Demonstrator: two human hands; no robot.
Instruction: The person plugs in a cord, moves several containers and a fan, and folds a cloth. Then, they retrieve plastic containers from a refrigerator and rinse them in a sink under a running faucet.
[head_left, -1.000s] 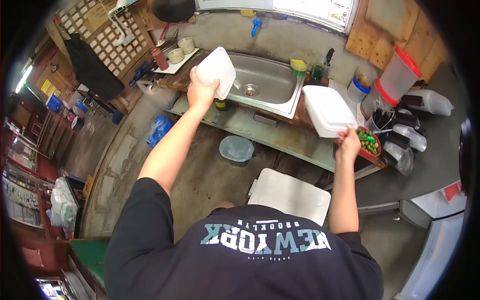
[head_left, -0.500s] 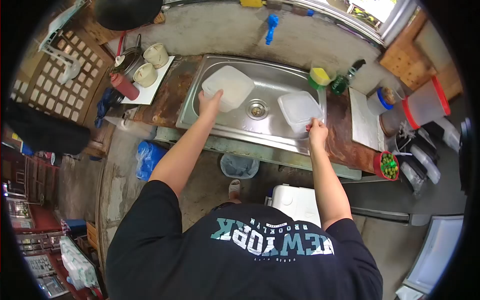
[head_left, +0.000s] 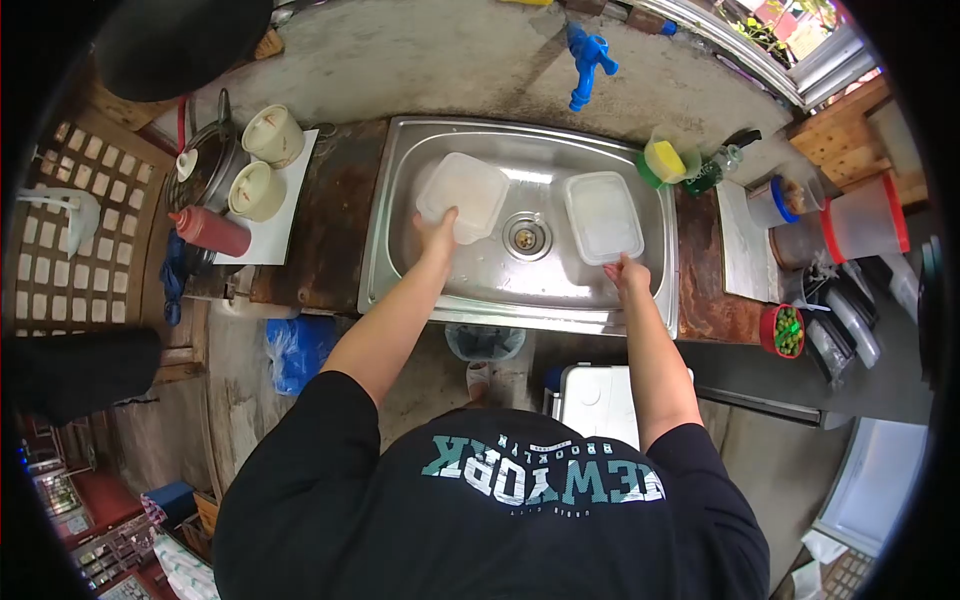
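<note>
My left hand (head_left: 437, 238) is closed on the near edge of a cloudy, translucent plastic food container (head_left: 464, 192), thumb on the side facing me. This container is over the left half of the steel sink (head_left: 520, 290), left of the drain (head_left: 526, 238). On the right side of the basin, my right hand (head_left: 627, 274) pinches the near corner of a flat, rounded-rectangular translucent plastic lid (head_left: 603, 215) with a raised rim. The fingers under both pieces are hidden.
A blue faucet (head_left: 590, 68) juts from the wall above the sink. A yellow sponge (head_left: 665, 160) in a green tub and a green bottle (head_left: 706, 174) stand at the right rim. A red sauce bottle (head_left: 212, 232) and two pale tubs (head_left: 257, 191) sit at left.
The lid has turned more upright in view and shifted slightly, still in my right hand. The container has tilted and moved a little in my left hand. My head view has shifted too.
</note>
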